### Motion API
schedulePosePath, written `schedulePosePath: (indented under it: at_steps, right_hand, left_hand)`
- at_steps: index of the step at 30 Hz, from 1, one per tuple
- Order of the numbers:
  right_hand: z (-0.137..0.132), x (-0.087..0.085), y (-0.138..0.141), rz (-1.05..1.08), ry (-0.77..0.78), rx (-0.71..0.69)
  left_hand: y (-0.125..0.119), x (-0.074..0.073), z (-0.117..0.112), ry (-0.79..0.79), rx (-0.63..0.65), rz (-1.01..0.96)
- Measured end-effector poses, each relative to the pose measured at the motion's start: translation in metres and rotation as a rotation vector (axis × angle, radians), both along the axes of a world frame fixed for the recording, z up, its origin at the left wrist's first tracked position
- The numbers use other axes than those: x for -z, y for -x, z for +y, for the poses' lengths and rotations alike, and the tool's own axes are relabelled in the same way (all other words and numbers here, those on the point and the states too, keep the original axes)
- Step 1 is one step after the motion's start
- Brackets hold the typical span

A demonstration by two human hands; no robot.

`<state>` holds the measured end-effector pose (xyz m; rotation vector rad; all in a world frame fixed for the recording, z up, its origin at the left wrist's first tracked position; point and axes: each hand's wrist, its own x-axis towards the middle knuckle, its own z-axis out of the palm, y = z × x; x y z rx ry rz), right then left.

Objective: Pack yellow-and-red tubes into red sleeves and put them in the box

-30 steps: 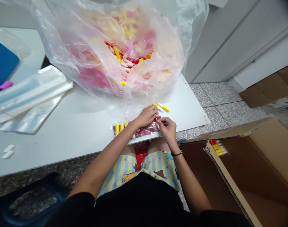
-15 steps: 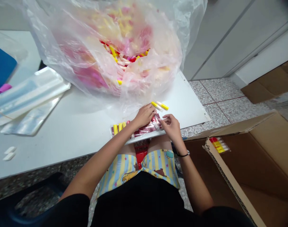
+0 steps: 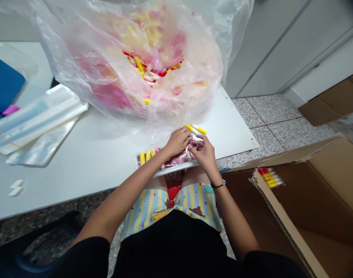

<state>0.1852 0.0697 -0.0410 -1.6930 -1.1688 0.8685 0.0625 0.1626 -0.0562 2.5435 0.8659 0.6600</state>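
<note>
At the front edge of the white table lies a clear plastic packet [image 3: 178,159] with a dark red backing. Yellow sticks [image 3: 142,157] show at its left end, and bits of red near its right end. My left hand [image 3: 179,141] lies over the packet with bent fingers, gripping its far side; the fingertips are partly hidden. At the packet's right end, my right hand [image 3: 204,153] is closed, thumb and fingers pinching the plastic. Just beyond my hands rest loose yellow-and-white sticks [image 3: 199,129].
A big translucent bag [image 3: 176,88] of red, yellow and pink sticks fills the table's back. Flat clear sleeves [image 3: 43,116] and two small white pieces [image 3: 17,188] lie left. Down on the right, an open cardboard box [image 3: 318,200] contains a filled packet [image 3: 270,177].
My right hand has moved slightly left and in toward my left hand, and its fingers have closed more on the packet's right end. My left hand stays nearly still.
</note>
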Motion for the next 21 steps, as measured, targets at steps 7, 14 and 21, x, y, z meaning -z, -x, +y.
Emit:
schedulePosePath:
  at_steps: [7, 14, 21]
  right_hand:
    - [0.002, 0.011, 0.006, 0.043, 0.011, -0.147]
    - [0.018, -0.007, -0.018, -0.236, -0.079, -0.068]
    - [0.072, -0.01, -0.023, -0.735, -0.063, -0.274]
  left_hand:
    - [0.001, 0.002, 0.003, -0.009, 0.025, -0.018]
    - [0.001, -0.001, 0.001, -0.002, 0.005, 0.0]
    - [0.003, -0.005, -0.005, -0.041, -0.015, 0.072]
